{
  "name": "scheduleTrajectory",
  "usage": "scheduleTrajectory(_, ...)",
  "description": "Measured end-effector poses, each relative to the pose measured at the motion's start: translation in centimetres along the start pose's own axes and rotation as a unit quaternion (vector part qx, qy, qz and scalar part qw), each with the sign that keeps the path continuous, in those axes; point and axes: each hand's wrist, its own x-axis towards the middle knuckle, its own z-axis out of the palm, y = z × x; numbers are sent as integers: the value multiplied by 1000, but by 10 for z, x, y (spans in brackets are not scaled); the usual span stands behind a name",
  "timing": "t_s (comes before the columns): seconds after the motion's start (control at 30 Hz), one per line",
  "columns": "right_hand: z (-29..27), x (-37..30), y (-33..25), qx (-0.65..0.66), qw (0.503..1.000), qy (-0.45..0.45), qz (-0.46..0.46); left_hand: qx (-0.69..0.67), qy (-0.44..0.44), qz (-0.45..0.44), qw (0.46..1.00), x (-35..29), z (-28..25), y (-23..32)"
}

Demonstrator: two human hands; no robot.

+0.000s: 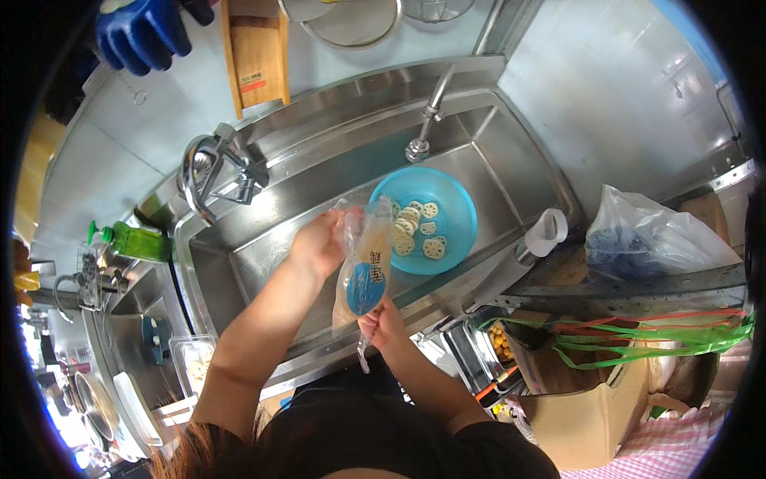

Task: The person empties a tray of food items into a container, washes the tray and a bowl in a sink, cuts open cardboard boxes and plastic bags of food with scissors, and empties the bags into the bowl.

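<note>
Both my hands hold a clear plastic food bag [365, 281] with a round blue print, tilted over the left edge of a blue basin [458, 219]. My left hand [321, 242] is closed on the bag's upper left side, near its top end. Lower down, my right hand [383, 322] grips the bottom end. Pale contents show through the film, but how much is inside I cannot tell. Several lotus root slices [409, 224] lie in the basin, some overlapping near the bag. The basin stands in a steel sink [495, 172].
A hose faucet [423, 136] hangs behind the basin, and a curved tap [199, 180] stands at the far left. Beyond it is a green soap bottle [140, 242]. To the right are a white-handled object [546, 233], a plastic sack [638, 239] and a cardboard box [586, 415].
</note>
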Motion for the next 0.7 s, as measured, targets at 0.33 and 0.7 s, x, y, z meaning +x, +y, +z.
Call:
scheduleTrajectory(0.33, 84, 0, -74, 72, 981, 84, -158, 334, 62, -104, 935, 160, -12, -30)
scheduleTrajectory(0.7, 90, 79, -138, -184, 882, 291, -321, 322, -16, -175, 930, 121, 7, -30)
